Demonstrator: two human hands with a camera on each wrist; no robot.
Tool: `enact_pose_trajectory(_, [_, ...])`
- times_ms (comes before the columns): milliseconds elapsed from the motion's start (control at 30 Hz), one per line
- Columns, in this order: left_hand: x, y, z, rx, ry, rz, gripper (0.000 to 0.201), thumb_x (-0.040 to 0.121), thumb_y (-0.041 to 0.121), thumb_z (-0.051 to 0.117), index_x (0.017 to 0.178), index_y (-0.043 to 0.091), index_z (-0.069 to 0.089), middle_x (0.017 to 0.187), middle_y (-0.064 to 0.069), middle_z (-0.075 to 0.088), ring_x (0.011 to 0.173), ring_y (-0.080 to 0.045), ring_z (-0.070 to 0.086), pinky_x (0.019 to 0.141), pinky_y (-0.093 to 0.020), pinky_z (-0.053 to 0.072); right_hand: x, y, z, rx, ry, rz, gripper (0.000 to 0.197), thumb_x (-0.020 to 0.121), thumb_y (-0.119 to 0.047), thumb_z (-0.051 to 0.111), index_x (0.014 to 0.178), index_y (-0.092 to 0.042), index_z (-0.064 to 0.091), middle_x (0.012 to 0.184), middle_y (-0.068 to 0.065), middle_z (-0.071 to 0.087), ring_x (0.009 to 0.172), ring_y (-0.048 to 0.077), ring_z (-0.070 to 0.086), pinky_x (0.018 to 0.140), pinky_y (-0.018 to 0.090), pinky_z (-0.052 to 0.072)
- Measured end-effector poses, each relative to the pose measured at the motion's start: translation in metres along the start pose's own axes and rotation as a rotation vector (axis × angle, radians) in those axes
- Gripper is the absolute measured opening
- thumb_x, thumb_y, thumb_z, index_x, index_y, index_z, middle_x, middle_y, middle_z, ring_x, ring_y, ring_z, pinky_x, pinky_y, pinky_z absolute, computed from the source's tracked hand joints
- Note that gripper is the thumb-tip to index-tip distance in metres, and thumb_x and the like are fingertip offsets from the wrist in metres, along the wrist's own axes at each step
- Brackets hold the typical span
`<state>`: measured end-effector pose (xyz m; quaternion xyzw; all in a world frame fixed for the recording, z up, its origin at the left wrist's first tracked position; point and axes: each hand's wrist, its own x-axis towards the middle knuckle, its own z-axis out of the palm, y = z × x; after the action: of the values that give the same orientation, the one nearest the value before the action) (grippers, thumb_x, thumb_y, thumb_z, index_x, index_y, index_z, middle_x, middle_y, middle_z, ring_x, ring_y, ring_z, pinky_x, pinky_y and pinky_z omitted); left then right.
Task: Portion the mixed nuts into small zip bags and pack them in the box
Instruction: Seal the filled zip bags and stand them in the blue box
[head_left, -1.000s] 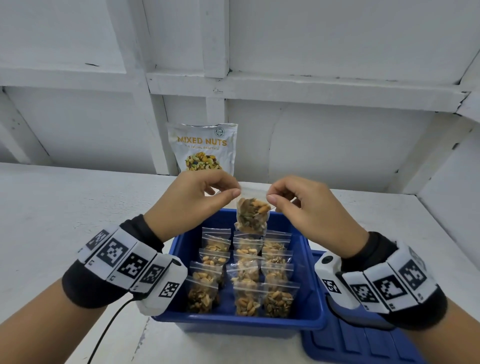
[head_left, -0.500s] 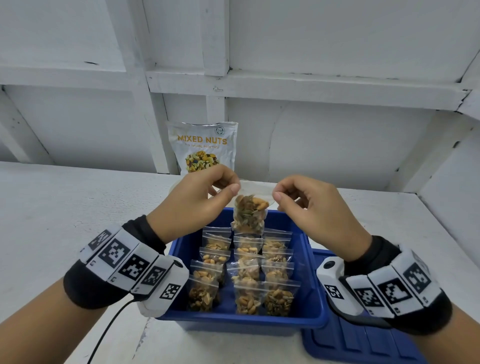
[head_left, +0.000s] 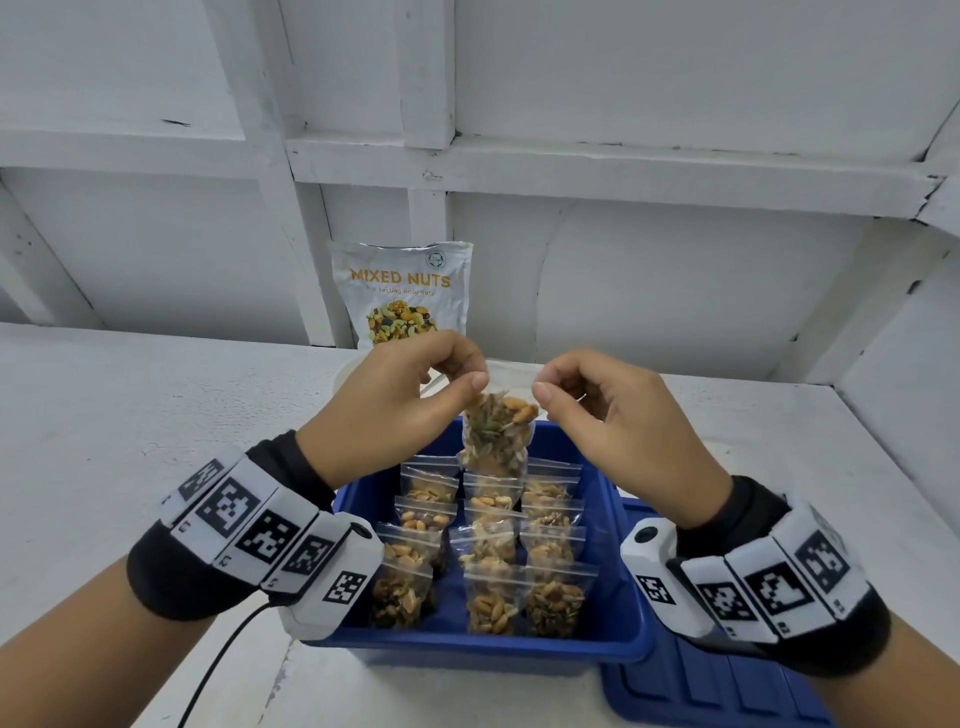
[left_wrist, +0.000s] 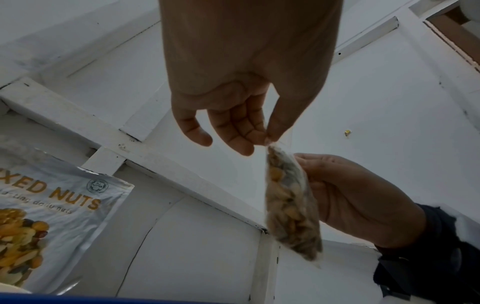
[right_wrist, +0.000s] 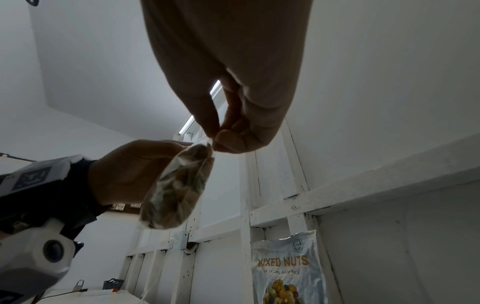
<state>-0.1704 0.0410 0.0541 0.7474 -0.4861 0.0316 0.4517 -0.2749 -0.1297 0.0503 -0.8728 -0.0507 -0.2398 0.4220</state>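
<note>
My left hand and right hand each pinched a top corner of the filled zip bag; it hung long axis vertical, over the blue box at its 12 o'clock end, w/ packed bags toward 6.

Thirteen filled zip bags, one box, one pouch.

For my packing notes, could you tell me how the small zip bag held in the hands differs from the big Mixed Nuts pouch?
The small zip bag is clear, showing its nuts; the Mixed Nuts pouch is opaque white with printed lettering. The bag hangs in the air above the blue box, pinched at its top by the left hand and right hand; the pouch stands upright by the wall, untouched. The bag looks much smaller.
</note>
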Motion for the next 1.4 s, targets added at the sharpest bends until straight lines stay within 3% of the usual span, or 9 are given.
enact_pose_trajectory(133, [0.001, 0.001, 0.0, -0.032, -0.031, -0.01, 0.018, 0.078, 0.046, 0.048, 0.083, 0.031, 0.058, 0.082, 0.012, 0.063, 0.077, -0.001, 0.056, 0.069, -0.008, 0.039, 0.001, 0.003, 0.0, -0.021, 0.035, -0.063, 0.007, 0.087, -0.015, 0.057, 0.081, -0.017, 0.061, 0.071, -0.016, 0.058, 0.069, -0.001, 0.055, 0.063, 0.008, 0.042])
enact_pose_trajectory(267, [0.002, 0.002, 0.002, -0.011, -0.047, 0.051, 0.009, 0.082, 0.038, 0.049, 0.08, 0.031, 0.055, 0.068, 0.014, 0.06, 0.073, 0.0, 0.055, 0.069, -0.005, 0.037, 0.002, 0.003, 0.002, -0.026, 0.032, -0.082, 0.009, 0.084, -0.019, 0.053, 0.08, -0.015, 0.06, 0.069, -0.013, 0.057, 0.068, 0.004, 0.054, 0.06, 0.012, 0.043])
enact_pose_trajectory(433, [0.002, 0.003, 0.002, 0.044, -0.023, 0.097, 0.011, 0.084, 0.03, 0.049, 0.081, 0.022, 0.056, 0.071, 0.015, 0.057, 0.073, 0.0, 0.053, 0.07, -0.003, 0.036, 0.002, 0.003, 0.004, 0.003, 0.006, -0.052, 0.006, 0.084, -0.023, 0.054, 0.081, -0.019, 0.058, 0.071, -0.013, 0.057, 0.068, 0.005, 0.054, 0.058, 0.014, 0.043])
enact_pose_trajectory(700, [0.003, 0.004, 0.004, 0.091, -0.061, 0.052, 0.023, 0.081, 0.04, 0.048, 0.085, 0.023, 0.062, 0.079, 0.006, 0.065, 0.08, -0.006, 0.055, 0.07, -0.004, 0.036, 0.003, 0.004, 0.005, -0.078, 0.0, -0.124, 0.01, 0.084, -0.02, 0.055, 0.08, -0.014, 0.061, 0.069, -0.012, 0.056, 0.068, 0.007, 0.052, 0.059, 0.016, 0.042])
enact_pose_trajectory(900, [0.005, 0.006, 0.007, 0.1, -0.09, 0.109, 0.015, 0.084, 0.035, 0.051, 0.08, 0.023, 0.059, 0.075, 0.006, 0.06, 0.073, -0.012, 0.053, 0.069, -0.027, 0.044, 0.0, 0.005, 0.007, -0.092, -0.008, -0.165, 0.011, 0.086, -0.021, 0.054, 0.079, -0.014, 0.059, 0.068, -0.018, 0.05, 0.065, -0.002, 0.049, 0.061, 0.008, 0.037])
enact_pose_trajectory(1100, [0.004, 0.008, 0.01, 0.155, -0.102, 0.132, 0.024, 0.083, 0.035, 0.051, 0.08, 0.015, 0.064, 0.073, 0.006, 0.059, 0.07, -0.01, 0.052, 0.066, -0.028, 0.044, -0.005, 0.008, 0.006, -0.096, -0.027, -0.139, 0.011, 0.085, -0.02, 0.055, 0.081, -0.012, 0.061, 0.07, -0.015, 0.053, 0.068, 0.002, 0.051, 0.062, 0.008, 0.039])
enact_pose_trajectory(1233, [-0.001, 0.011, 0.007, 0.155, -0.187, 0.064, 0.031, 0.081, 0.043, 0.05, 0.081, 0.016, 0.066, 0.07, 0.009, 0.062, 0.071, -0.009, 0.055, 0.063, -0.013, 0.042, -0.011, 0.009, 0.0, -0.098, -0.121, -0.077, 0.012, 0.086, -0.022, 0.055, 0.086, -0.014, 0.064, 0.077, -0.011, 0.06, 0.076, 0.002, 0.054, 0.065, 0.007, 0.039])
enact_pose_trajectory(1300, [-0.007, 0.011, 0.003, 0.193, -0.253, -0.049, 0.034, 0.081, 0.044, 0.054, 0.083, 0.014, 0.068, 0.07, 0.005, 0.064, 0.072, -0.011, 0.057, 0.063, -0.019, 0.044, -0.016, 0.011, -0.006, -0.113, -0.166, -0.03, 0.012, 0.088, -0.022, 0.056, 0.092, -0.015, 0.066, 0.083, -0.009, 0.063, 0.082, 0.003, 0.055, 0.067, 0.006, 0.039])
enact_pose_trajectory(1400, [-0.018, 0.008, -0.001, 0.265, -0.399, -0.245, 0.018, 0.087, 0.029, 0.061, 0.085, 0.012, 0.068, 0.076, 0.001, 0.067, 0.074, -0.014, 0.06, 0.068, -0.023, 0.047, -0.026, 0.021, -0.017, -0.132, -0.172, 0.076, 0.01, 0.09, -0.016, 0.057, 0.093, -0.018, 0.066, 0.086, -0.011, 0.065, 0.087, 0.003, 0.056, 0.067, 0.006, 0.04])
